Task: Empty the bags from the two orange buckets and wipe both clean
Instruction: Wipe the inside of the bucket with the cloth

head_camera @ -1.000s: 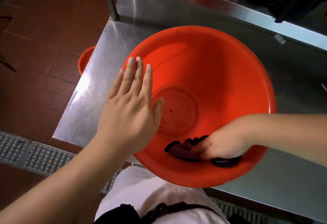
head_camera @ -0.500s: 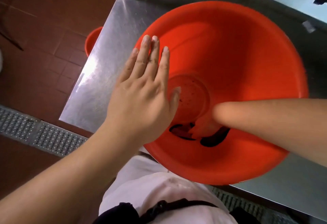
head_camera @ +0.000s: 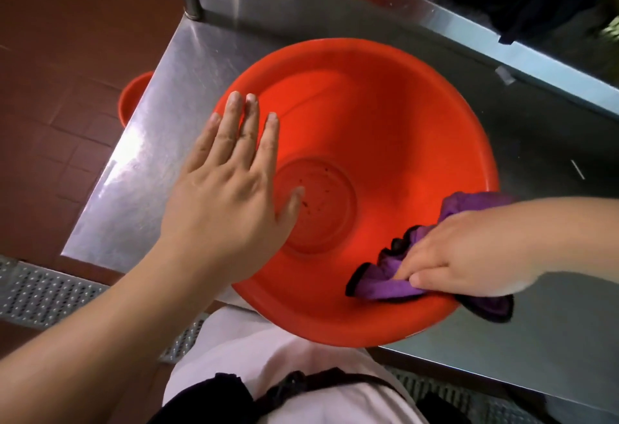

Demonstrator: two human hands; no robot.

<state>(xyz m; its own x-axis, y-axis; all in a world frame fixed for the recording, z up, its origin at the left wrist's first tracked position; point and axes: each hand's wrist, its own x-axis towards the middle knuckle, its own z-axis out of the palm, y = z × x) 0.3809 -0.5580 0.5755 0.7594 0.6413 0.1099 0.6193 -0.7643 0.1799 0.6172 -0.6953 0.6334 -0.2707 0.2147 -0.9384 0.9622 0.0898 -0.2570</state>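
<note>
While the bucket (head_camera: 385,115) sits on the steel desk (head_camera: 234,38), near edge overhanging, left hand (head_camera: 227,189) lies flat, fingers straight, on its left rim. Right hand (head_camera: 469,256) has a curled grip on a purple cloth (head_camera: 385,286), black-edged, pressing it to the inner wall at the near-right rim. Smooth glossy plastic, round recessed base with dark specks. Second bucket (head_camera: 132,95) on the tiled floor, left of the desk edge. No readable labels.

We see bucket (head_camera: 385,115) centre and far wall free; left hand (head_camera: 221,196), right hand (head_camera: 465,253) w/ cloth (head_camera: 385,284) block near rim.
</note>
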